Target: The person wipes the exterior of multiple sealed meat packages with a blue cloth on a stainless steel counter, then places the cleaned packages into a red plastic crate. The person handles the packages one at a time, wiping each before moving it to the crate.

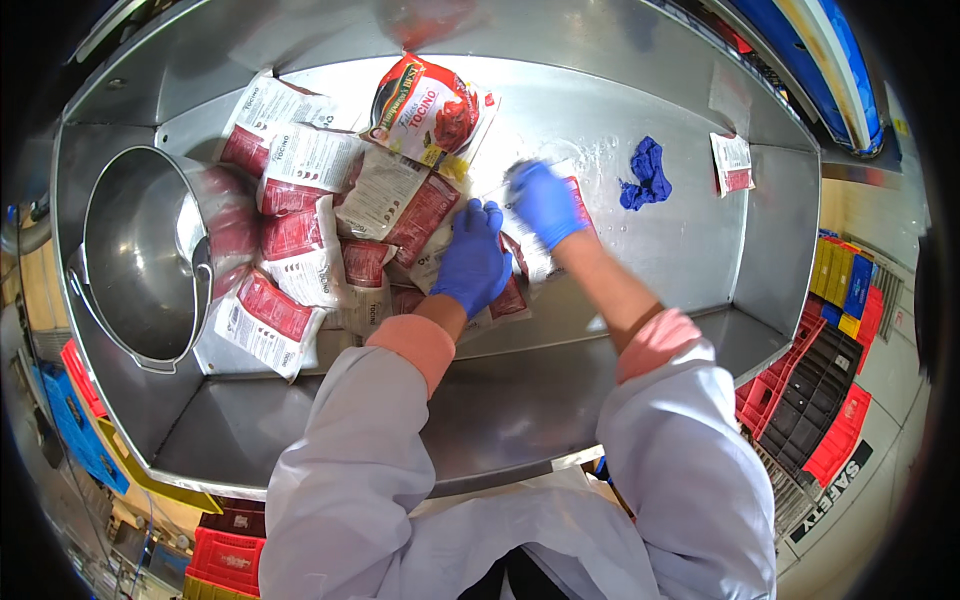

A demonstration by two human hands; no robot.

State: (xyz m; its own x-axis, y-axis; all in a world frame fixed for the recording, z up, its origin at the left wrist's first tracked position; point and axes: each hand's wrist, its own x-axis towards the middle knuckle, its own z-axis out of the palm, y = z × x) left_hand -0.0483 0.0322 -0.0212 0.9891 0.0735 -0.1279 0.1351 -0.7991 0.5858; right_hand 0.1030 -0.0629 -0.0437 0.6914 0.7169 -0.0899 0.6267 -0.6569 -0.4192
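Both my hands wear blue gloves over a steel sink-like trough. My left hand lies on the meat packets with its fingers stretched forward; I cannot tell whether it grips one. Just to its right, my right hand is over a white-and-red meat packet, its fingers smeared by motion. Whether it holds anything is hidden. Several sealed plastic packets of red meat are heaped left of my hands. Beyond them lies a red printed pouch, face up.
A steel bucket lies tipped at the trough's left end, its mouth toward me. To the right are a crumpled dark blue glove or cloth and a lone packet by the steel wall. Coloured crates stand outside the trough.
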